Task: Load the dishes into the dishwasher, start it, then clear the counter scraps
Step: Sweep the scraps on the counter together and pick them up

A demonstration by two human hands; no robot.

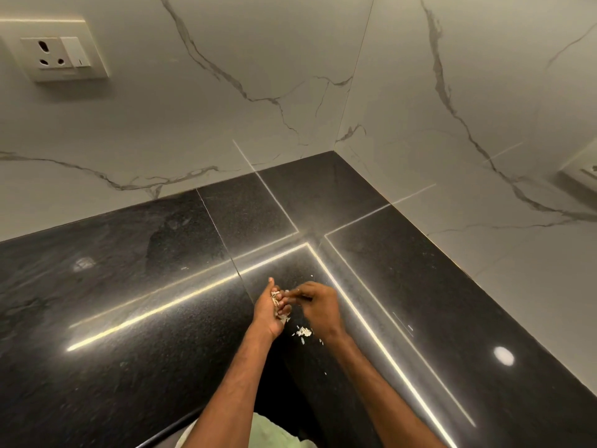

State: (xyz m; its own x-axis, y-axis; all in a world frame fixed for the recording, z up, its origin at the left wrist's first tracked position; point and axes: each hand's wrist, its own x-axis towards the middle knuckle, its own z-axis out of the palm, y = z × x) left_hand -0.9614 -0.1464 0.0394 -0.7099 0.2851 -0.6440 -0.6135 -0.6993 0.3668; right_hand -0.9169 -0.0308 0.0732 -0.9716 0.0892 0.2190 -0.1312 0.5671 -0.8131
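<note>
Black counter (129,286), final step: we clear scraps (303,332). Left hand (269,313) cups some; right hand (319,307) bunches its fingers, grip unclear. Next we pinch up the loose pile.

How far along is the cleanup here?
The earlier steps are out of view, so they cannot be judged. In hand: the left hand cups scraps while the right hand reaches into it. Left: the flakes on the counter.

small line mark on wall switch (75,51), no legible words or numbers
</note>
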